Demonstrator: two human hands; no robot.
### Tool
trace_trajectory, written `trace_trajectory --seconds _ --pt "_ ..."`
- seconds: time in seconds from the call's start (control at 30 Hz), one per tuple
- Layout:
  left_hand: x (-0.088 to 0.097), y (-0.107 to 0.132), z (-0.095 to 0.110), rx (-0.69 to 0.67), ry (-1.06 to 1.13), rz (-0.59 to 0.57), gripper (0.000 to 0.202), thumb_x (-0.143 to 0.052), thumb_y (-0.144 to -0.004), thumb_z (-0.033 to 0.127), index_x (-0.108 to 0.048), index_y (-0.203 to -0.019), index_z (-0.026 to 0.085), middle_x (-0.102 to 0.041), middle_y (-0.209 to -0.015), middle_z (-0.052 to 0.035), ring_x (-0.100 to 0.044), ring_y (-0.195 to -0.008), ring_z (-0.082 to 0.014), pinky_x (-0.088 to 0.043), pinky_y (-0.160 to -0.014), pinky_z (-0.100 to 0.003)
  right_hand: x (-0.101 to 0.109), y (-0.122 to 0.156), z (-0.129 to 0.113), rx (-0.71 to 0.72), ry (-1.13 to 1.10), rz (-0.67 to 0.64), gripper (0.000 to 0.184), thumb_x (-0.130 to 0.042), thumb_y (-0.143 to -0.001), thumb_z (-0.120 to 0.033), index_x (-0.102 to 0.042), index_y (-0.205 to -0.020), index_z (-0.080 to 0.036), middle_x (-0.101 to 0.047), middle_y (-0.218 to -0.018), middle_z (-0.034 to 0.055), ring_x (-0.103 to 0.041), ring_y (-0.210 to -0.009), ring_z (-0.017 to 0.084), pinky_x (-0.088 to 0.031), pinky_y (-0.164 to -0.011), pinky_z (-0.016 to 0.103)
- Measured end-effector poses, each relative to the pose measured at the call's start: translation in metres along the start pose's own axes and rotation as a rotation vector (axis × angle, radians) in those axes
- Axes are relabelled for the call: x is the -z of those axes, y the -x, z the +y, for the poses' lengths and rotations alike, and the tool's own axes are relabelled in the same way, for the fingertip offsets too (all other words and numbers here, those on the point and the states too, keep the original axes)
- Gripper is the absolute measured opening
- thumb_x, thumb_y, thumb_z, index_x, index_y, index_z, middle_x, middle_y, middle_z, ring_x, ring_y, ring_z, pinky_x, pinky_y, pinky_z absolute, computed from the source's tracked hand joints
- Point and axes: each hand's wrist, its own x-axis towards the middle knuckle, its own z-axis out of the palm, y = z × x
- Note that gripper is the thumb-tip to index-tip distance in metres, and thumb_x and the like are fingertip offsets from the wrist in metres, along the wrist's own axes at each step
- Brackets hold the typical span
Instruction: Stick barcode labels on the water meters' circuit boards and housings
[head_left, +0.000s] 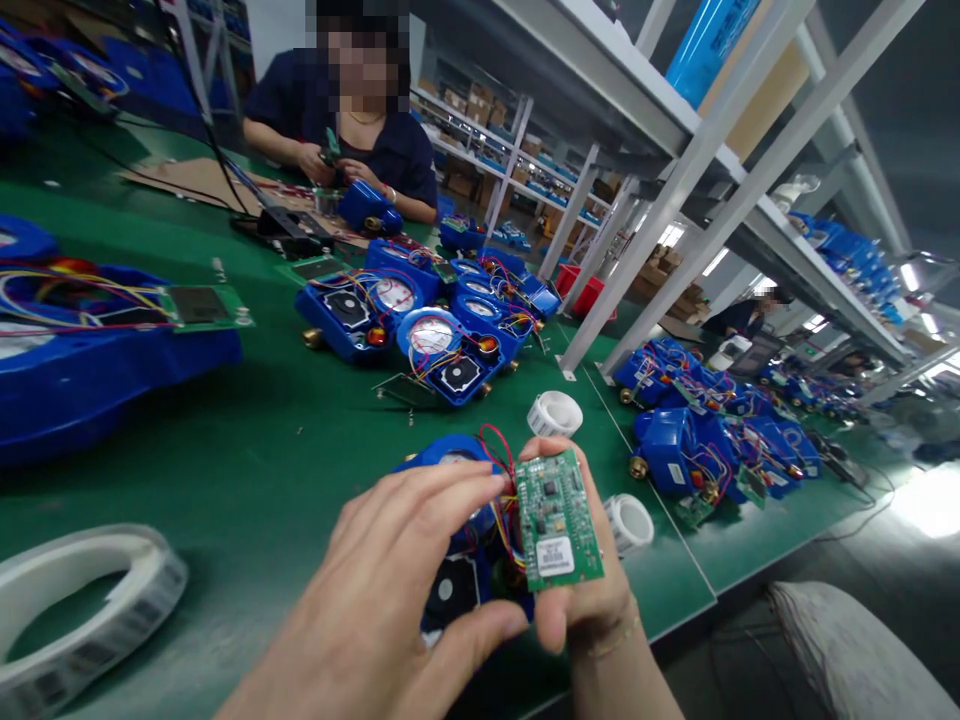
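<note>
Left hand [390,590] fingers apparently clasp blue meter [447,452], half-hidden | right hand [583,612] fingers grip circuit board [559,520] | white caps [555,413] beside

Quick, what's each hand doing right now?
Left hand: closed around the blue meter.
Right hand: holding the green circuit board.

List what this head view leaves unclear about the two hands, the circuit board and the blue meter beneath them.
All in the head view:
1. Most of the blue meter: hidden by the left hand and the circuit board.
2. Print on the board's white label: too small to read.
3. Fingers of the right hand: behind the board.
4. Part of the label roll: cut off by the left edge.
</note>
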Motion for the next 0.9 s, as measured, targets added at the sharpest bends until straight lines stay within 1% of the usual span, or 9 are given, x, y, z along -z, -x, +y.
trace_trajectory --seconds 0.1,0.23,0.4,0.5,0.57,0.67,0.77,0.83,0.9 --pt "-0.005 -0.008 0.001 -0.075 -0.018 -0.029 0.053 -0.067 -0.086 0.046 -0.046 -0.133 0.032 -0.062 -0.123 -0.0047 -0.057 -0.112 -0.0289 -0.040 -0.099 -0.039 0.004 0.002 0.006 0.034 0.014 -0.012 0.116 -0.092 -0.034 -0.069 -0.040 -0.132 -0.035 -0.051 -0.123 0.0075 -0.059 -0.113 0.030 -0.049 -0.101 0.043" --pt "-0.012 -0.016 -0.003 -0.089 -0.037 -0.067 0.056 -0.062 -0.086 0.056 -0.045 -0.133 0.031 -0.065 -0.119 -0.0070 -0.058 -0.109 -0.0324 -0.042 -0.095 -0.045 0.011 0.010 0.020 0.022 -0.012 0.009 0.117 -0.087 -0.035 -0.076 -0.037 -0.133 -0.038 -0.049 -0.128 0.0078 -0.057 -0.118 0.030 -0.048 -0.105 0.045" --pt "-0.016 -0.017 -0.002 -0.049 -0.005 -0.100 0.061 -0.066 -0.083 0.057 -0.046 -0.136 0.033 -0.065 -0.124 -0.0089 -0.058 -0.112 -0.0352 -0.045 -0.092 -0.048 0.015 0.017 0.027 -0.043 0.062 0.042 0.129 -0.083 -0.024 -0.083 -0.029 -0.132 -0.038 -0.050 -0.125 0.0096 -0.057 -0.120 0.034 -0.046 -0.107 0.051" --pt "-0.018 -0.016 0.000 -0.085 -0.006 -0.079 0.059 -0.068 -0.083 0.055 -0.047 -0.133 0.030 -0.068 -0.118 -0.0101 -0.060 -0.110 -0.0364 -0.042 -0.097 -0.052 0.014 0.023 0.028 -0.086 0.094 0.078 0.137 -0.085 -0.018 -0.080 -0.026 -0.135 -0.039 -0.052 -0.123 0.0097 -0.059 -0.118 0.036 -0.046 -0.106 0.054" --pt "-0.021 -0.015 0.000 -0.109 -0.007 -0.071 0.056 -0.065 -0.086 0.051 -0.045 -0.133 0.030 -0.069 -0.113 -0.0093 -0.061 -0.109 -0.0358 -0.038 -0.100 -0.054 0.014 0.027 0.029 -0.067 0.053 0.087 0.139 -0.087 -0.020 -0.078 -0.024 -0.139 -0.041 -0.052 -0.124 0.0092 -0.059 -0.119 0.036 -0.045 -0.107 0.055" --pt "-0.026 -0.014 -0.002 -0.108 -0.001 -0.071 0.051 -0.063 -0.087 0.050 -0.045 -0.130 0.030 -0.069 -0.113 -0.0096 -0.061 -0.109 -0.0366 -0.036 -0.098 -0.054 0.016 0.033 0.029 -0.039 0.029 0.072 0.145 -0.088 -0.028 -0.076 -0.011 -0.147 -0.044 -0.052 -0.128 0.0098 -0.058 -0.123 0.035 -0.044 -0.108 0.055" --pt "-0.029 -0.015 -0.004 -0.124 -0.024 -0.078 0.050 -0.066 -0.084 0.048 -0.047 -0.127 0.030 -0.068 -0.114 -0.0094 -0.061 -0.108 -0.0373 -0.034 -0.098 -0.054 0.024 0.038 0.026 -0.111 0.150 0.043 0.164 -0.093 -0.026 -0.068 0.012 -0.149 -0.046 -0.051 -0.134 0.0110 -0.055 -0.127 0.035 -0.045 -0.107 0.056" --pt "-0.029 -0.015 -0.003 -0.160 -0.055 -0.070 0.051 -0.067 -0.083 0.045 -0.046 -0.127 0.029 -0.069 -0.113 -0.0083 -0.061 -0.107 -0.0361 -0.031 -0.098 -0.051 0.032 0.041 0.020 -0.138 0.195 0.026 0.170 -0.096 -0.023 -0.062 0.018 -0.149 -0.047 -0.045 -0.142 0.0113 -0.054 -0.128 0.036 -0.046 -0.105 0.056" --pt "-0.029 -0.017 -0.001 -0.181 -0.084 -0.071 0.050 -0.065 -0.083 0.039 -0.044 -0.127 0.029 -0.069 -0.111 -0.0069 -0.061 -0.107 -0.0339 -0.029 -0.099 -0.049 0.040 0.045 0.010 -0.116 0.192 0.030 0.170 -0.098 -0.024 -0.058 0.017 -0.148 -0.050 -0.038 -0.149 0.0114 -0.053 -0.130 0.036 -0.047 -0.103 0.056"
